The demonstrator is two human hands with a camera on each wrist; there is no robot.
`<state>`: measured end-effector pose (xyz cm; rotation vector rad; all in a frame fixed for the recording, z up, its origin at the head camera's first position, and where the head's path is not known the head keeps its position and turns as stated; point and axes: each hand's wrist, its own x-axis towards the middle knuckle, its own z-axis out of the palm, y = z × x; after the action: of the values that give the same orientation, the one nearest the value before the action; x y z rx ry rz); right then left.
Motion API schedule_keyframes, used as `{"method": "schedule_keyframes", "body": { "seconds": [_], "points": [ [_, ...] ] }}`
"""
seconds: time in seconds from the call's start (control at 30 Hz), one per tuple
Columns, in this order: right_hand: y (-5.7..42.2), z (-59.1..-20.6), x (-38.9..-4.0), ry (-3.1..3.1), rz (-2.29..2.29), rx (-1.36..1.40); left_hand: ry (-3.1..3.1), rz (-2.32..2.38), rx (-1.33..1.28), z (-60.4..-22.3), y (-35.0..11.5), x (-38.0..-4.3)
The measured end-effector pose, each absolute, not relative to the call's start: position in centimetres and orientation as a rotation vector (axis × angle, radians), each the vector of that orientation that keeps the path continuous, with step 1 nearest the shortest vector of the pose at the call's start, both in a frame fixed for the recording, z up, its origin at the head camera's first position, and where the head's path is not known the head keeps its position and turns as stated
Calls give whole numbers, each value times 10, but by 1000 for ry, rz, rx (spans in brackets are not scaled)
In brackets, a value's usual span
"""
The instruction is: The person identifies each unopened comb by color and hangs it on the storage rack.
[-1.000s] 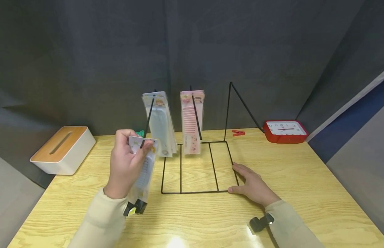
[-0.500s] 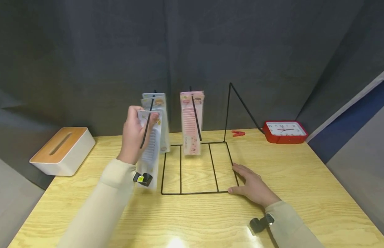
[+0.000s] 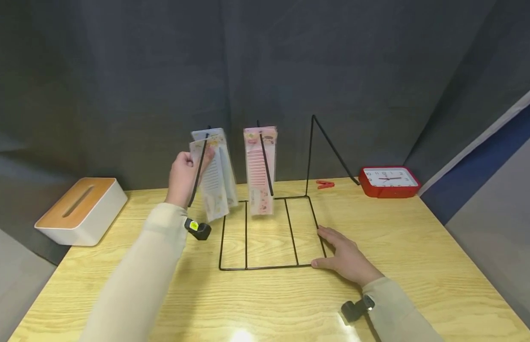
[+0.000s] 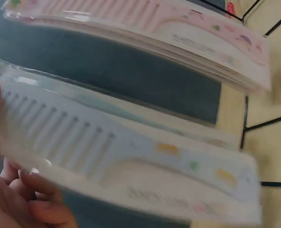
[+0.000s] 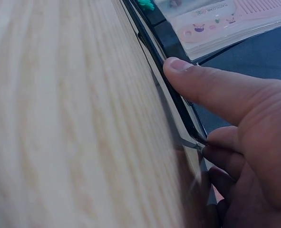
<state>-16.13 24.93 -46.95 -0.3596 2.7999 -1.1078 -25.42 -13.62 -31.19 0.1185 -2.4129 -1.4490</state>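
My left hand point(image 3: 183, 176) pinches the upper part of a bagged blue comb point(image 3: 212, 183), thumb in front. The comb is on the left hook point(image 3: 198, 175) of a black wire rack point(image 3: 272, 269), close in front of other blue packs point(image 3: 228, 175). In the left wrist view, the thumb lies on the clear pack of the pale blue comb point(image 4: 83, 137). Several bagged pink combs point(image 3: 258, 173) hang on the middle hook. My right hand point(image 3: 348, 259) rests at the rack base's front right corner; its thumb touches the black wire point(image 5: 152, 57) in the right wrist view.
A white tissue box point(image 3: 87, 209) with a wooden lid stands at the left. A red clock point(image 3: 389, 182) sits at the back right, near a red clip point(image 3: 325, 184). The right hook point(image 3: 335, 148) carries nothing. Dark cloth point(image 3: 265, 61) hangs behind the table.
My left hand has moved up and away along the left hook, bringing the blue comb back toward the other blue packs. The right hand stays at the rack's corner.
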Motion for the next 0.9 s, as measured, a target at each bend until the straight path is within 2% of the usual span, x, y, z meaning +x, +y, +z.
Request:
{"method": "schedule_keyframes", "body": {
  "seconds": [0.33, 0.9],
  "points": [
    [247, -466, -160, 2802, -1087, -349, -2512, -1516, 159, -355, -151, -266],
    [245, -466, -164, 2801, -1092, -375, -2579, -1561, 232, -403, -167, -241]
  ]
}}
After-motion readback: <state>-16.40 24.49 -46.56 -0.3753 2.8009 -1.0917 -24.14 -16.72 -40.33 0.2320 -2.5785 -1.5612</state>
